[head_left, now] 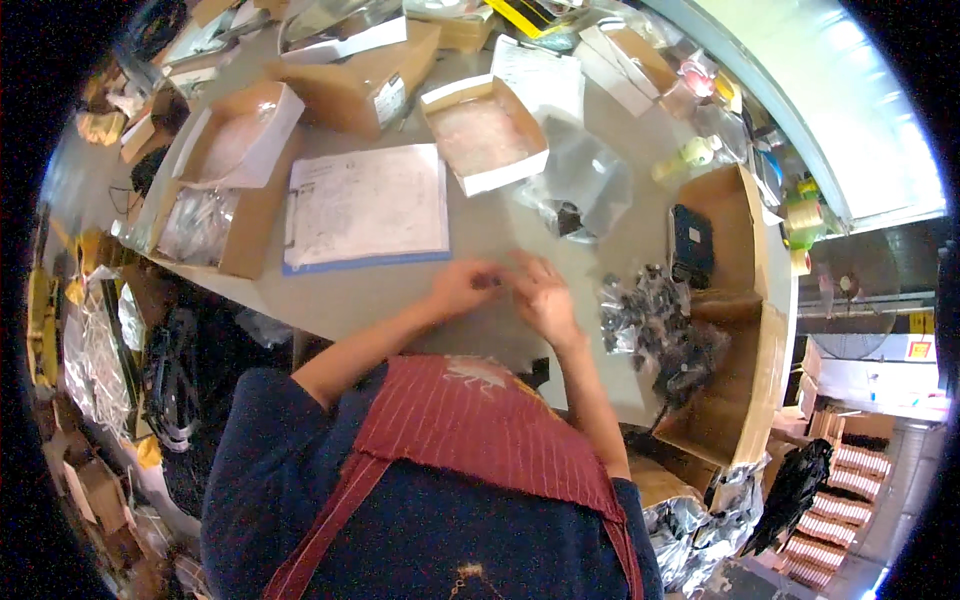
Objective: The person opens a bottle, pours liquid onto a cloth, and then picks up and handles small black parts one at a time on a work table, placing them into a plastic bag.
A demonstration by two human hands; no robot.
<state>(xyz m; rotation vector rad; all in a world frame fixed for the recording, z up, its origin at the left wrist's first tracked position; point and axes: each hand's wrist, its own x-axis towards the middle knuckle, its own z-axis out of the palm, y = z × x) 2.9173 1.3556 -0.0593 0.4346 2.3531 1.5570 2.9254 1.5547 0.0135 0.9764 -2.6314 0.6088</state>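
Over the table's near edge, my left hand (466,289) is closed around a small dark piece (487,281), too small and blurred to name. My right hand (545,302) is just beside it, fingers bent toward the left hand and smeared by motion; whether it holds anything does not show. Beyond the hands lies a clear plastic bag (585,185) with a few dark pieces inside. Left of it, papers (367,205) rest on a blue clipboard (420,257). To the right is a heap of small black parts in clear wrapping (640,315).
An open white carton (490,187) stands behind the hands, another (240,140) at the far left above a box of plastic bags (197,222). At the right, open cardboard boxes (745,375) line the table edge, near a black case (690,243). A bottle (697,152) stands farther back.
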